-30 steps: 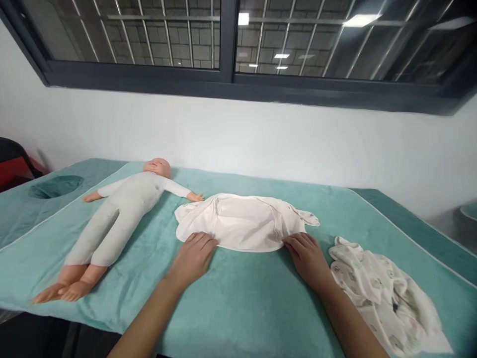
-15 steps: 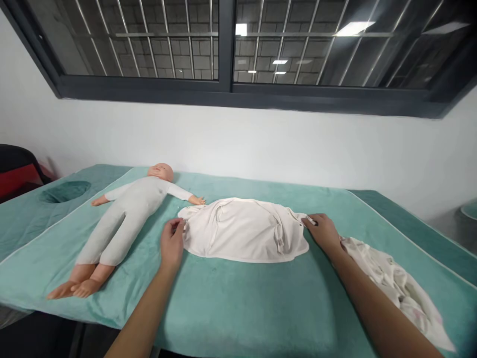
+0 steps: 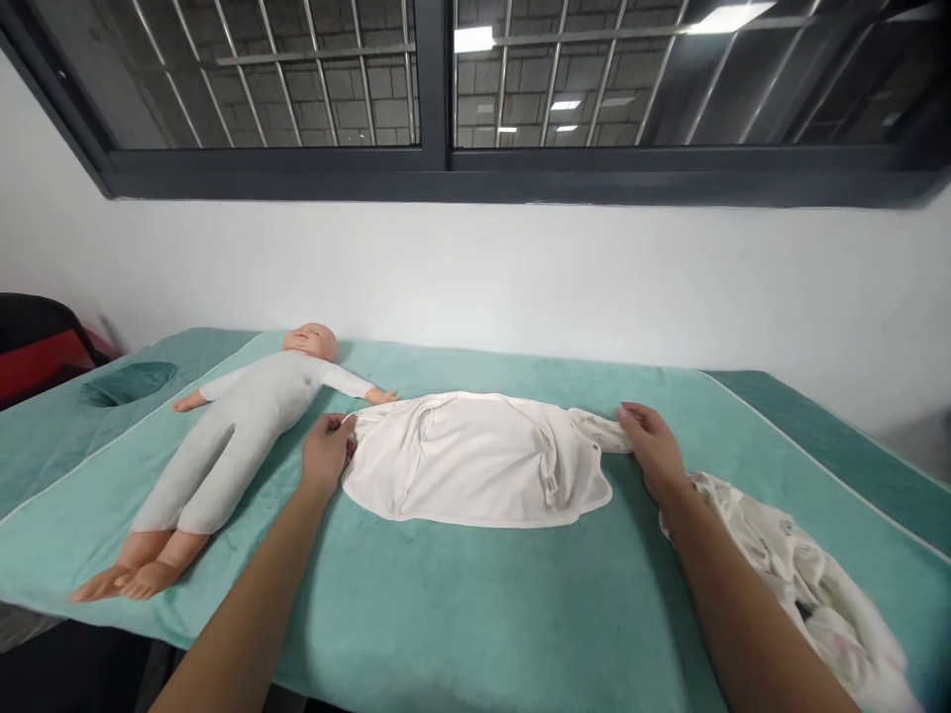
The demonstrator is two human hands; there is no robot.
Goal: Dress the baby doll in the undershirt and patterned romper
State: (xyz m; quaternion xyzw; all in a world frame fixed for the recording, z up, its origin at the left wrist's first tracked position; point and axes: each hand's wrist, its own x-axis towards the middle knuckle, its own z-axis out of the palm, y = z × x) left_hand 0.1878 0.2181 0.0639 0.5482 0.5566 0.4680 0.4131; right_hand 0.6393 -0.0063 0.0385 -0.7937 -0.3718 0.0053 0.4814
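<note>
A white baby garment (image 3: 475, 460) lies spread flat in the middle of a teal towel-covered table (image 3: 475, 604). My left hand (image 3: 325, 451) pinches the garment's left end, fingers closed on the cloth. My right hand (image 3: 652, 443) grips the garment's right end, where a patterned bit of fabric sticks out. A baby doll (image 3: 238, 426) in a grey suit lies on its back to the left, its outstretched hand close to my left hand.
A crumpled patterned white cloth (image 3: 794, 574) lies at the right, under my right forearm. A white wall and a dark-framed window rise behind the table. A dark round hollow (image 3: 126, 381) sits in the covering at far left, beside a red and black object (image 3: 34, 347).
Both hands moved from the garment's near edge out to its left and right ends and took hold there. The garment now lies stretched a little wider.
</note>
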